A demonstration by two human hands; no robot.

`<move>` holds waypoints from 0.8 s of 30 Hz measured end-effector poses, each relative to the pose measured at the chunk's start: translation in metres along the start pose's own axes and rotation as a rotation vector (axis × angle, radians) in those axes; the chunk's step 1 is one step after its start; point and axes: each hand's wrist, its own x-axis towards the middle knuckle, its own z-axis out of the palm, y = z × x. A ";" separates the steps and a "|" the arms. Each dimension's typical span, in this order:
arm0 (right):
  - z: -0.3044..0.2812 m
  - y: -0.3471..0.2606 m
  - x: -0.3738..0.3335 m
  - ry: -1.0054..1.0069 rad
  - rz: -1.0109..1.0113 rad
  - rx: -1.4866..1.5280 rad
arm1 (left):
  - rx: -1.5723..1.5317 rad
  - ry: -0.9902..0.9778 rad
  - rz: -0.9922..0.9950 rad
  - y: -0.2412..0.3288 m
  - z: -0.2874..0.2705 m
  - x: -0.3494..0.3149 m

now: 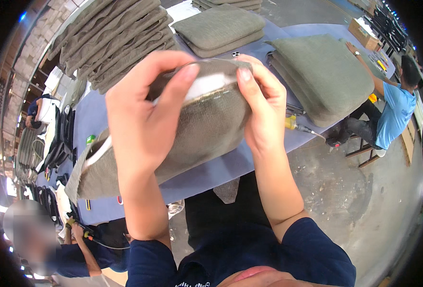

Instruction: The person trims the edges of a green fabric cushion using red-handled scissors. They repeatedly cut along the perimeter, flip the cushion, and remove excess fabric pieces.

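A grey-green fabric-covered cushion (pixel 206 129) is tilted up in front of me, its edge raised toward me. Along that edge the cover gapes and white padding (pixel 206 87) shows inside. My left hand (pixel 147 107) grips the fabric at the left of the gap, its thumb laid over the edge. On the right side, my right hand (pixel 264 103) pinches the cover's corner between thumb and fingers. The fabric between the two hands is slightly blurred. The fingers behind the cushion are partly hidden.
On the blue-grey table (pixel 206 174) stand a tall stack of folded grey-green covers (pixel 120 40) and flat cushions (pixel 221 26). Further right are more cushions (pixel 324 71) and a yellow air tool (pixel 292 123) with a hose. A co-worker in light blue (pixel 395 110) sits right; another person (pixel 85 248) works at lower left.
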 end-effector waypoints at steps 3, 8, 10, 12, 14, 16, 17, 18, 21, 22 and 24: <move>-0.013 0.006 -0.004 -0.058 -0.122 -0.052 | -0.167 -0.016 0.128 -0.012 0.003 0.000; -0.012 0.007 -0.018 -0.036 -0.173 -0.191 | -0.240 -0.169 0.062 -0.017 0.000 -0.003; -0.012 0.011 -0.024 -0.055 -0.162 -0.154 | -0.273 -0.225 0.024 -0.019 -0.004 -0.004; -0.015 0.018 -0.026 -0.041 -0.164 -0.131 | -0.264 -0.279 0.025 -0.022 -0.006 -0.004; -0.018 0.026 -0.027 -0.039 -0.190 -0.154 | -0.149 -0.337 0.260 -0.024 -0.008 0.004; -0.020 0.035 -0.025 -0.085 -0.277 -0.195 | -0.066 -0.316 0.390 -0.028 -0.006 0.007; -0.022 0.037 -0.023 -0.114 -0.323 -0.220 | -0.046 -0.317 0.411 -0.028 -0.006 0.009; -0.022 0.040 -0.023 -0.115 -0.335 -0.235 | -0.026 -0.319 0.431 -0.027 -0.006 0.010; -0.030 0.046 -0.027 -0.128 -0.361 -0.259 | 0.014 -0.301 0.466 -0.028 -0.005 0.006; -0.032 0.046 -0.028 -0.132 -0.366 -0.264 | 0.024 -0.291 0.473 -0.027 -0.004 0.004; -0.035 0.047 -0.032 -0.139 -0.358 -0.251 | 0.052 -0.282 0.513 -0.026 -0.004 0.000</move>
